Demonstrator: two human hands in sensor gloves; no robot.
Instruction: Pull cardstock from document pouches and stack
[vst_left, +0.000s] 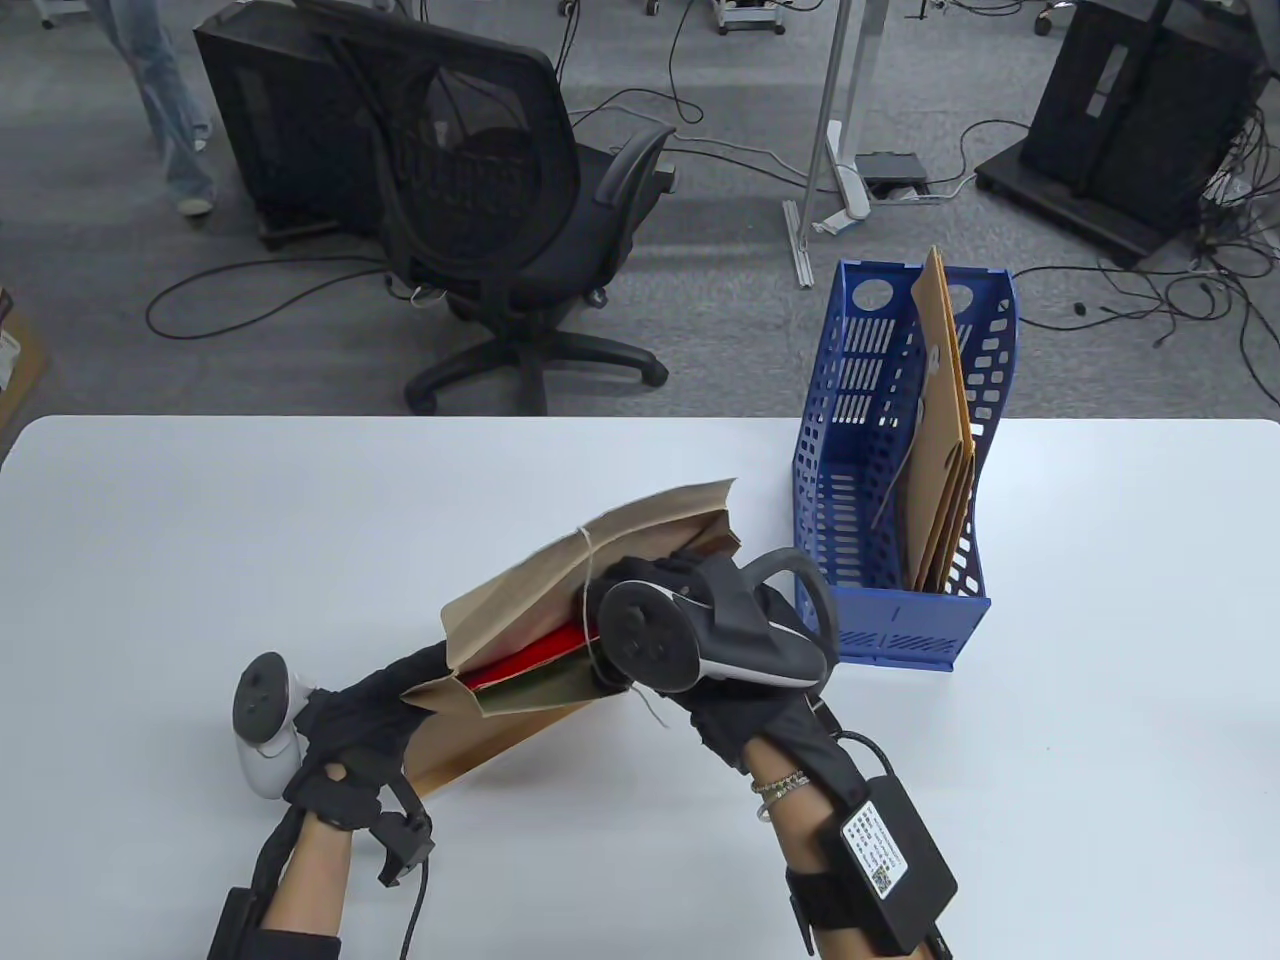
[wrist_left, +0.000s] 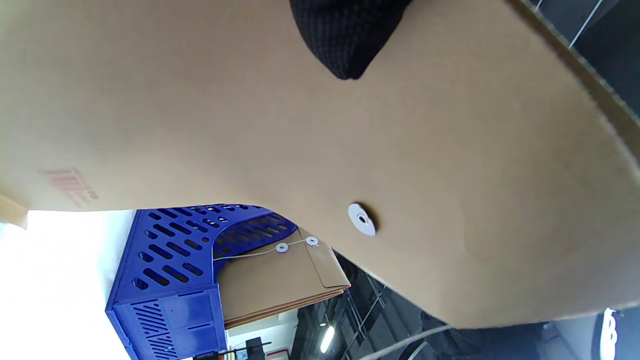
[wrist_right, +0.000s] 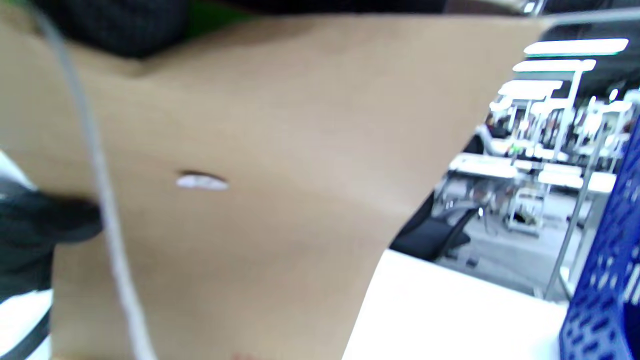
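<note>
A brown kraft document pouch (vst_left: 560, 590) is held tilted above the white table (vst_left: 200, 540), its mouth open toward me, with red and green cardstock (vst_left: 530, 668) showing inside. My left hand (vst_left: 365, 720) grips the pouch at its lower left corner. My right hand (vst_left: 690, 620) holds the pouch's right side by the opening, its fingers hidden behind the tracker. The pouch fills the left wrist view (wrist_left: 250, 125) with one fingertip (wrist_left: 345, 40) on it. It also fills the right wrist view (wrist_right: 240, 175), blurred.
A blue perforated file holder (vst_left: 895, 500) stands at the right of the table with several more brown pouches (vst_left: 940, 440) upright in it; it also shows in the left wrist view (wrist_left: 175, 280). An office chair (vst_left: 500, 200) stands beyond the far edge.
</note>
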